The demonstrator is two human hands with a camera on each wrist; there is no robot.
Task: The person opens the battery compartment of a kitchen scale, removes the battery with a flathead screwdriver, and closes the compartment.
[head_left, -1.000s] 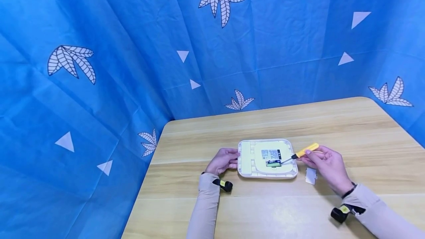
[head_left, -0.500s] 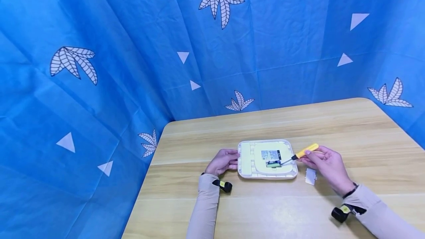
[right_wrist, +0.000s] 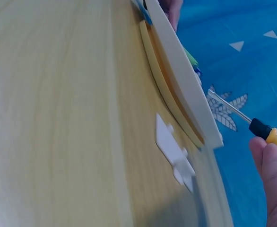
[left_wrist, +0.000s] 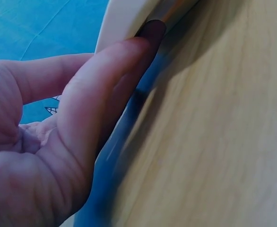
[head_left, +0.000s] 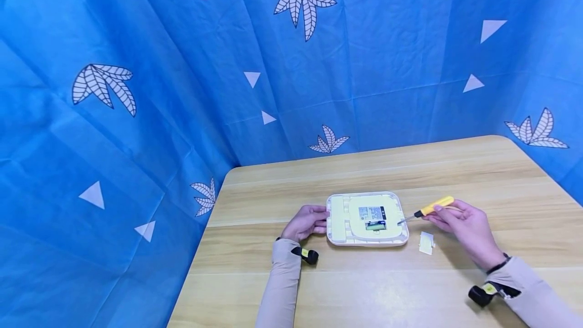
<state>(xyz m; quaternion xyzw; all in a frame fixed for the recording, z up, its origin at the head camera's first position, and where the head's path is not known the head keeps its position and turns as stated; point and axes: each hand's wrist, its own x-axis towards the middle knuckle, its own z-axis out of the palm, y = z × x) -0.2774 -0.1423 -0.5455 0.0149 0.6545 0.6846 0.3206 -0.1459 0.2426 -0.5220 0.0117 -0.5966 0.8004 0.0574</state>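
1. On the bench (head_left: 364, 287), well in from its far edge, the white device (head_left: 356, 221) lies with its left end pinched by the left hand (head_left: 304, 222); a slack hold could let it skid.
2. Thumb and fingers of the right hand (head_left: 466, 229) pinch the yellow screwdriver (head_left: 430, 208), tip over or just above the device's right end; a slip could scratch the casing.
3. Recessed within, the green battery (head_left: 375, 226) lies exposed; rough prying could dent it.
4. Towards the bench's near edge, the loose cover (head_left: 426, 243) risks being swept aside by the right wrist.
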